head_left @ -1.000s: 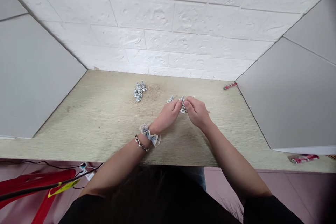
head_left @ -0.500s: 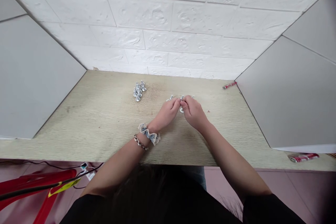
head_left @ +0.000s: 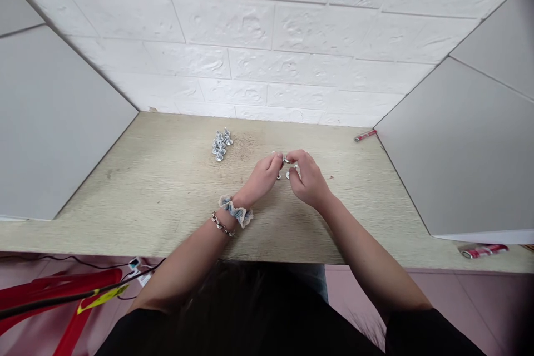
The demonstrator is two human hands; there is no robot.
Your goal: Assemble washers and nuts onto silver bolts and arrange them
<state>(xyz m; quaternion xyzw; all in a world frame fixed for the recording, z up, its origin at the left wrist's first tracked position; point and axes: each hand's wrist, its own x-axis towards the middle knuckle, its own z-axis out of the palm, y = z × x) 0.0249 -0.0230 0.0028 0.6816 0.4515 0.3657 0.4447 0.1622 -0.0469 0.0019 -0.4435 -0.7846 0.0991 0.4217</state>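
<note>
My left hand (head_left: 263,173) is closed, with thumb and forefinger pinching a small silvery bolt (head_left: 286,161) whose end juts out to the right. At that end is my right hand (head_left: 307,179), its forefinger at or very close to the metal and its thumb held apart below. Under the hands a flat washer (head_left: 287,176) lies on the wooden tabletop (head_left: 175,189), and a small nut-like ring (head_left: 278,177) shows beside my left fingers. Other small parts there are partly hidden by my hands. Further left stands a cluster of bolts with washers (head_left: 219,145).
A white brick-patterned wall (head_left: 250,61) closes off the back, with grey panels (head_left: 459,150) on both sides. One red battery-like cylinder (head_left: 365,136) lies by the right panel, another (head_left: 484,251) at the front right edge. A red stool (head_left: 62,289) and cables are below left.
My right thumb and forefinger have parted from their pinch. The bolt now shows between the hands, held at the left fingertips. The bolt cluster has not moved.
</note>
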